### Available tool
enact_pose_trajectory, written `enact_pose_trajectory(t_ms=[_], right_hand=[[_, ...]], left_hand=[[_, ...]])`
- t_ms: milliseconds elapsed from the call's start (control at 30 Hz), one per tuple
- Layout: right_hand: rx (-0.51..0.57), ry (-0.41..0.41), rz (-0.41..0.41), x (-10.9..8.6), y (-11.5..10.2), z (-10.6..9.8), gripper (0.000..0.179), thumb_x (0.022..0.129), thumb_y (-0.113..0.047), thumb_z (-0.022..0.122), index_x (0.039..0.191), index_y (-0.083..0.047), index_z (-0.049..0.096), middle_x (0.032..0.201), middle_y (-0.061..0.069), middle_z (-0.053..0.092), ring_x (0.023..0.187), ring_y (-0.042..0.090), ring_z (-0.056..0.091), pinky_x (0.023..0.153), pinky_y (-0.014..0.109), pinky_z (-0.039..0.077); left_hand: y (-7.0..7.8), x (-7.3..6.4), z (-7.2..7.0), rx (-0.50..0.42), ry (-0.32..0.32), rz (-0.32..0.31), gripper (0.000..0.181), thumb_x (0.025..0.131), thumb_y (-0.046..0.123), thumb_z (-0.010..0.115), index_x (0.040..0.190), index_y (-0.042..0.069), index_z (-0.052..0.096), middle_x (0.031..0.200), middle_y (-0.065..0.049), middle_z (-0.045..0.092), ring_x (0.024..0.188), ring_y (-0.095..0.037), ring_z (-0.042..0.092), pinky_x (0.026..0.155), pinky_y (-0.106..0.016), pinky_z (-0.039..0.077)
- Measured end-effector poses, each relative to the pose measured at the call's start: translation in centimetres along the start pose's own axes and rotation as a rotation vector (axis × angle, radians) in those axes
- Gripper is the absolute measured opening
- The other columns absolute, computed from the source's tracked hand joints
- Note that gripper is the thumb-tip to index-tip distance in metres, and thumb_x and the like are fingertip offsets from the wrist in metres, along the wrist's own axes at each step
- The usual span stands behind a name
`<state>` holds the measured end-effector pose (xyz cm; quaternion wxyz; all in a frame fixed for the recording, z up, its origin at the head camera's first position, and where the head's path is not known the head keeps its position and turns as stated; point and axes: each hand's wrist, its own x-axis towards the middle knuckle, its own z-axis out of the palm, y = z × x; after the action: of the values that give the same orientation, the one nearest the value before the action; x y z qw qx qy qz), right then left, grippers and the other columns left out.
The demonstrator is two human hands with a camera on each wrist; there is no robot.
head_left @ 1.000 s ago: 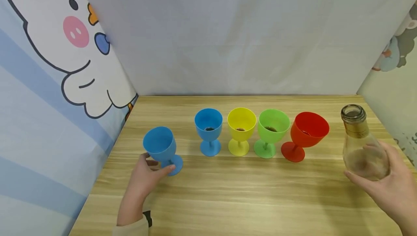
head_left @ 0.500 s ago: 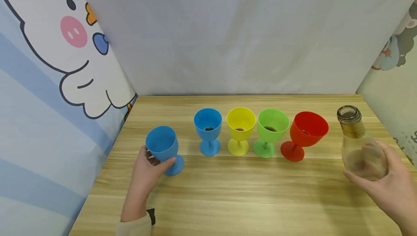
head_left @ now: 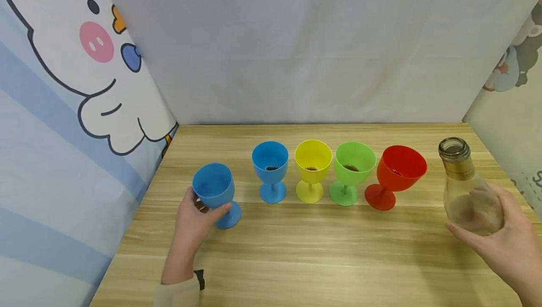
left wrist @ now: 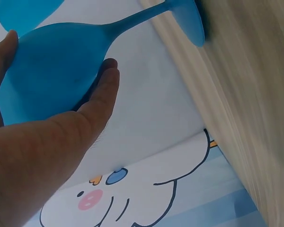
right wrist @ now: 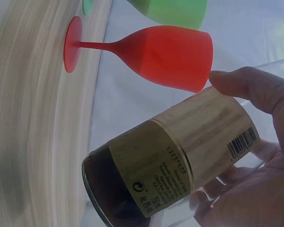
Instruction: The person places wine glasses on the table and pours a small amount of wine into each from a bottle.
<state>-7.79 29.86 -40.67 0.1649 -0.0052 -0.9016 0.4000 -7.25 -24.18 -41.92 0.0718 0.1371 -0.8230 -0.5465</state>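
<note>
At the left of the table my left hand [head_left: 195, 222] holds a blue plastic goblet [head_left: 213, 184] round its bowl. The left wrist view shows the thumb and fingers on opposite sides of that bowl [left wrist: 57, 71], and the foot [left wrist: 187, 21] at the wooden surface. Over at the right, my right hand [head_left: 508, 236] grips a clear glass bottle [head_left: 472, 206] with its mouth upward and its neck leaning left. The right wrist view shows a tan label [right wrist: 151, 165] with a barcode and dark liquid [right wrist: 116, 189] in the bottom. No liquid shows in the held goblet.
Between the hands stands a row of goblets: blue [head_left: 271, 163], yellow [head_left: 313, 161], green [head_left: 354, 163] and red [head_left: 402, 168], each with a little dark liquid. The wooden table [head_left: 313, 260] ends at a pale back wall [head_left: 313, 52]. A cartoon-printed panel [head_left: 51, 165] borders the left.
My left hand and the blue goblet have moved slightly right. The bottle's neck has swung a little left in my right hand. The row of goblets stands as before.
</note>
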Motion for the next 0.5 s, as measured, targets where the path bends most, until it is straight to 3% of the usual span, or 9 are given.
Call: enact_pose_trajectory(t_ms=[167, 500], right_hand=[[0.001, -0.001, 0.002, 0.0, -0.1, 0.0, 0.095, 0.071, -0.002, 0.092, 0.152, -0.019, 0.044, 0.121, -0.032, 0.043, 0.112, -0.014, 0.036, 0.090, 0.009, 0.026], [0.009, -0.004, -0.045, 0.0, 0.0, 0.0, 0.091, 0.069, -0.002, 0.093, 0.147, -0.014, 0.048, 0.121, -0.030, 0.046, 0.106, -0.011, 0.039, 0.082, 0.008, 0.028]], left_hand=[[0.4, -0.3, 0.0, 0.006, -0.015, 0.021, 0.089, 0.083, 0.019, 0.088, 0.151, 0.001, 0.034, 0.147, -0.022, 0.044, 0.133, -0.043, 0.046, 0.106, -0.054, 0.042], [1.7, -1.3, 0.8, 0.027, -0.137, 0.081, 0.086, 0.079, 0.021, 0.091, 0.146, 0.003, 0.041, 0.143, -0.020, 0.050, 0.132, -0.040, 0.049, 0.106, -0.051, 0.043]])
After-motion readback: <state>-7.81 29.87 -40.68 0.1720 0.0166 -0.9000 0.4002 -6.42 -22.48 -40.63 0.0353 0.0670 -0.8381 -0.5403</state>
